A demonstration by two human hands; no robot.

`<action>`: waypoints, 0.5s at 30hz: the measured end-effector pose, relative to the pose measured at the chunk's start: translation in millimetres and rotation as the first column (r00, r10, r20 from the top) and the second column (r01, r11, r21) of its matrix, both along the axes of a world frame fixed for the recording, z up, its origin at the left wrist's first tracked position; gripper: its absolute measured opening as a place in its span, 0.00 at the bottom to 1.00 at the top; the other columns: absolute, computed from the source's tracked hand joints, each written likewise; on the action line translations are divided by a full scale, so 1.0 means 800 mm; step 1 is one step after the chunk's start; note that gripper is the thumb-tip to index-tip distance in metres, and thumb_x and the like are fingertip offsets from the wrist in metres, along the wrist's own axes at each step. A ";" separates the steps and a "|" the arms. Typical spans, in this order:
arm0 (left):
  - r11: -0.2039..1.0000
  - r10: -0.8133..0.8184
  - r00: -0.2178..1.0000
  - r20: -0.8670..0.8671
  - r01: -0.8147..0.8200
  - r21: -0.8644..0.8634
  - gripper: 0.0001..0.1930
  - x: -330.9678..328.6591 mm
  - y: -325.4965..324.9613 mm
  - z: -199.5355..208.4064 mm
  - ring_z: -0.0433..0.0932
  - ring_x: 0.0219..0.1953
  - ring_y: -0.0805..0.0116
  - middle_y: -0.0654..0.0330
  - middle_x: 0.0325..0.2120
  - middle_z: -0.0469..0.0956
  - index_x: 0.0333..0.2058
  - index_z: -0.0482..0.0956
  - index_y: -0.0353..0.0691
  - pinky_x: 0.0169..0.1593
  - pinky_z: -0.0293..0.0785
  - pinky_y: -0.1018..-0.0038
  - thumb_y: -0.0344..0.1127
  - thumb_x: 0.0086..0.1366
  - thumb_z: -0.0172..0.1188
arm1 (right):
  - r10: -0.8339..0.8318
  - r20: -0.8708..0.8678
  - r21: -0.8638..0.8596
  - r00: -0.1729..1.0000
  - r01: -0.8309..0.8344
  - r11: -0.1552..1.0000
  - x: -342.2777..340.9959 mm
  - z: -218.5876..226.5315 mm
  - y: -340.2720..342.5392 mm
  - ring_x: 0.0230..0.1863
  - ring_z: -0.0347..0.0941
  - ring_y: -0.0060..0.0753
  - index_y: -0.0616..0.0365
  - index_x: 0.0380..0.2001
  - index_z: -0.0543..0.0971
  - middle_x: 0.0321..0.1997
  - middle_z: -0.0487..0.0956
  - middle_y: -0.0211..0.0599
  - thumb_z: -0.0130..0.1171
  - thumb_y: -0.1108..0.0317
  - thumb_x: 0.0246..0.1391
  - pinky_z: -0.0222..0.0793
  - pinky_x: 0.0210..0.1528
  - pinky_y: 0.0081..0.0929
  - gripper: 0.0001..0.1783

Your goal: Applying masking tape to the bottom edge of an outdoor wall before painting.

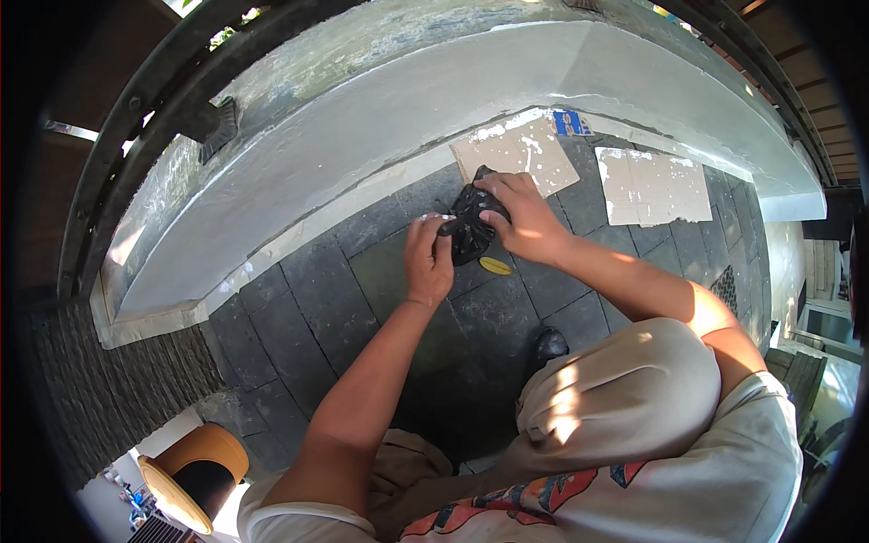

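Observation:
Both my hands are on a crumpled black plastic bag (pixel 471 237), low over the dark paving. From the left, my left hand (pixel 428 261) grips the bag's side, with fingers and thumb closed on the plastic. My right hand (pixel 523 215) holds its upper right part, fingers bent over the top and thumb pressing the front. Folds of plastic are bunched between the two hands. What the bag contains, if anything, is hidden. Just below the bag, a yellow leaf (pixel 495 266) lies on the tiles.
A low pale wall (pixel 362 118) curves across the far side. Paint-spotted cardboard (pixel 543 156) lies before it, with another sheet (pixel 652 185) further right. A blue printed scrap (pixel 572 123) is by the wall. My dark shoe (pixel 550 344) is near; orange-brown furniture (pixel 213 445) stands lower left.

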State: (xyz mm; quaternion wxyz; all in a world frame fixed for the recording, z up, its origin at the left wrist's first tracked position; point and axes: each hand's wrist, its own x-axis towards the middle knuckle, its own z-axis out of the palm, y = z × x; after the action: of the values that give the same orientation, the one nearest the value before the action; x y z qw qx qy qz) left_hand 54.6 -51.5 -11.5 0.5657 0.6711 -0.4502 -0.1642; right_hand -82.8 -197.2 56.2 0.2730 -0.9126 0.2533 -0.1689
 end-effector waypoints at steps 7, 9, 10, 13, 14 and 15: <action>0.980 -0.198 0.913 0.357 0.198 0.037 0.06 -0.003 0.006 0.042 0.70 0.50 0.53 0.55 0.45 0.74 0.34 0.77 0.40 0.54 0.63 0.59 0.30 0.55 0.60 | 0.290 -0.245 0.033 0.925 -0.291 0.956 0.007 -0.015 -0.031 0.53 0.69 0.48 0.53 0.45 0.81 0.43 0.80 0.41 0.59 0.72 0.53 0.64 0.57 0.40 0.15; 0.981 -0.191 0.859 0.474 0.153 0.117 0.05 -0.009 0.008 0.054 0.68 0.52 0.55 0.59 0.46 0.75 0.29 0.79 0.42 0.55 0.60 0.56 0.35 0.55 0.64 | 0.245 -0.189 0.063 0.951 -0.237 0.969 0.005 -0.020 -0.036 0.50 0.70 0.45 0.54 0.41 0.81 0.39 0.81 0.39 0.58 0.73 0.53 0.65 0.54 0.38 0.11; 0.982 -0.188 0.858 0.477 0.148 0.121 0.05 -0.009 0.010 0.047 0.68 0.52 0.55 0.59 0.46 0.75 0.29 0.79 0.42 0.55 0.60 0.56 0.35 0.55 0.64 | 0.199 -0.130 0.093 0.971 -0.188 0.978 0.008 -0.021 -0.038 0.47 0.72 0.41 0.55 0.36 0.81 0.35 0.81 0.37 0.58 0.74 0.54 0.67 0.51 0.36 0.07; 0.991 -0.101 0.828 0.552 0.037 0.126 0.08 -0.007 0.012 0.027 0.68 0.51 0.56 0.61 0.46 0.75 0.26 0.79 0.43 0.54 0.60 0.56 0.40 0.55 0.66 | -0.163 -0.086 0.497 0.983 0.185 0.848 0.001 -0.031 -0.055 0.43 0.71 0.32 0.58 0.36 0.79 0.32 0.79 0.34 0.54 0.75 0.57 0.69 0.46 0.35 0.06; 0.989 -0.149 0.790 0.595 0.113 0.098 0.08 -0.002 0.011 0.027 0.68 0.51 0.55 0.61 0.45 0.75 0.25 0.79 0.43 0.54 0.60 0.56 0.39 0.55 0.67 | -0.442 -0.073 0.688 0.894 0.366 0.626 -0.003 -0.042 -0.069 0.37 0.71 0.29 0.58 0.33 0.80 0.29 0.78 0.33 0.51 0.73 0.58 0.69 0.38 0.34 0.07; 0.980 -0.192 0.744 0.639 0.185 0.079 0.08 0.006 0.014 0.028 0.68 0.51 0.53 0.60 0.44 0.75 0.25 0.79 0.43 0.53 0.61 0.56 0.39 0.54 0.68 | -0.531 -0.108 0.809 0.840 0.385 0.444 -0.008 -0.037 -0.084 0.37 0.71 0.28 0.58 0.34 0.80 0.30 0.77 0.31 0.51 0.73 0.57 0.68 0.38 0.33 0.08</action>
State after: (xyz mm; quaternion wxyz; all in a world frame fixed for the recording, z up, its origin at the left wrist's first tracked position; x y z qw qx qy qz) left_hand 59.1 -40.5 11.1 0.3538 0.6406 -0.6813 0.0173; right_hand -89.4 -264.1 26.7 0.6184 -0.5663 0.5157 -0.1759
